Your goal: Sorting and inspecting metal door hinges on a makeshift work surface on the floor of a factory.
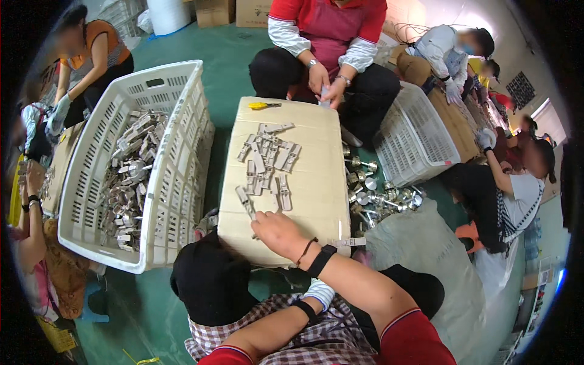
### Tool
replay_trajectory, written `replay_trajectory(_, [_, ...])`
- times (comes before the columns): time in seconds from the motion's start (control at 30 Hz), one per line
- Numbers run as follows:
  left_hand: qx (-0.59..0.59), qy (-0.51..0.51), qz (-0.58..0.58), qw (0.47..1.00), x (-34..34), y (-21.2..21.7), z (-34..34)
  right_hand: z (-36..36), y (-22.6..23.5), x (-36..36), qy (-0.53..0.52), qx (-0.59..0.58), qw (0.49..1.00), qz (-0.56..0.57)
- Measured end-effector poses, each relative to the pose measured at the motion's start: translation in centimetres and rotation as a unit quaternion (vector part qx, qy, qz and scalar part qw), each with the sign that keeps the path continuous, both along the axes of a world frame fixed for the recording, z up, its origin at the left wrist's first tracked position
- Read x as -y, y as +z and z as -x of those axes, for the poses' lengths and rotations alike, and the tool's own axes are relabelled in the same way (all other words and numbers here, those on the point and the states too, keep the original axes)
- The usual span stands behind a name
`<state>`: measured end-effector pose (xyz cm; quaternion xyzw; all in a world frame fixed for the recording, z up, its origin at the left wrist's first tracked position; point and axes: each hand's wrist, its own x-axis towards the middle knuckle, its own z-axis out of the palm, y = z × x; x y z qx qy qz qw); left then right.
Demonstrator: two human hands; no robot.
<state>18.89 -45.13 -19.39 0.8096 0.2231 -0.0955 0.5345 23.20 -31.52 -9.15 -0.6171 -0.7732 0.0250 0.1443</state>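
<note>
Our right hand reaches across onto the cardboard box, its fingers curled down near a small grey metal piece at the near left edge of the box top; we cannot tell whether the fingers actually pinch it or only touch it. Our left hand sits tucked low beneath the right forearm, mostly hidden, so we cannot tell its grip either.

Well to the left of the reaching hand stands a large white plastic crate, holding a long heap of the same grey metal pieces. Just beyond our fingers, on the box top, a loose cluster of pieces lies scattered flat, and further off at the far edge lies a yellow tool. Across the box a person in a red top sits working, both hands together over something small. To the right of our hand, down beside the box, a pile of shiny round metal fittings lies on the floor, and beyond it a second white crate stands tipped.

We judge the work well short of done: the crate is still heavily stocked, and only a modest batch lies on the box.
</note>
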Motion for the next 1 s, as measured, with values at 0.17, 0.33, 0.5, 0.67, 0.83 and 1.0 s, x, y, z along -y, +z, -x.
replay_trajectory(0.17, [0.080, 0.391, 0.291, 0.869, 0.7, 0.1, -1.3, -2.9, 4.2, 2.6, -0.034, -0.243, 0.968, 0.048])
replay_trajectory(0.33, [0.055, 0.426, 0.389, 0.815, -0.6, 6.2, -1.5, -12.5, 6.6, 9.4, -0.299, -0.635, 0.699, 0.137])
replay_trajectory(0.5, [0.042, 0.427, 0.380, 0.819, -0.6, 5.6, -1.6, -15.2, 1.4, 13.5, -0.393, -0.667, 0.629, 0.068])
replay_trajectory(0.67, [0.038, 0.425, 0.350, 0.834, -0.4, 4.4, -1.5, -15.8, -1.1, 13.6, -0.405, -0.633, 0.655, 0.081])
replay_trajectory(0.83, [0.047, 0.433, 0.357, 0.827, -0.3, 4.7, -1.8, -16.6, -2.6, 13.7, -0.420, -0.649, 0.625, 0.110])
replay_trajectory(1.0, [0.029, 0.422, 0.368, 0.828, -0.3, 4.3, -1.6, -16.7, -3.0, 13.6, -0.406, -0.662, 0.618, 0.121])
